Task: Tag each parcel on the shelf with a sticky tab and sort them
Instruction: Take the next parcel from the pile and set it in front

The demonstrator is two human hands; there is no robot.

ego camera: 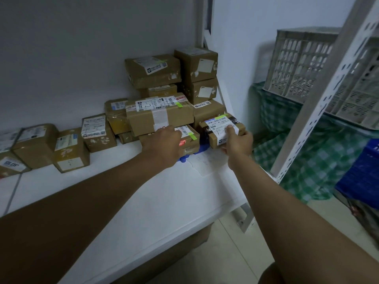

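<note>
A: Right hand (238, 140) grips a small tagged parcel (222, 130) at the stack's right end, on the shelf (164, 201).
B: Sorting step, then. Left hand (164, 144) rests on the flat parcel (189, 140); its fingers are hidden. Next, seat it squarely.

My left hand (164, 143) covers its own fingertips and part of the low parcel (189, 140). I can't read any label print. The leftmost parcels (8, 152) run off the frame edge.

Handwritten "-2" on the long parcel's label (146, 105); upside-down "8L0C" on the far-left box's label (11, 163); remaining print illegible.
</note>
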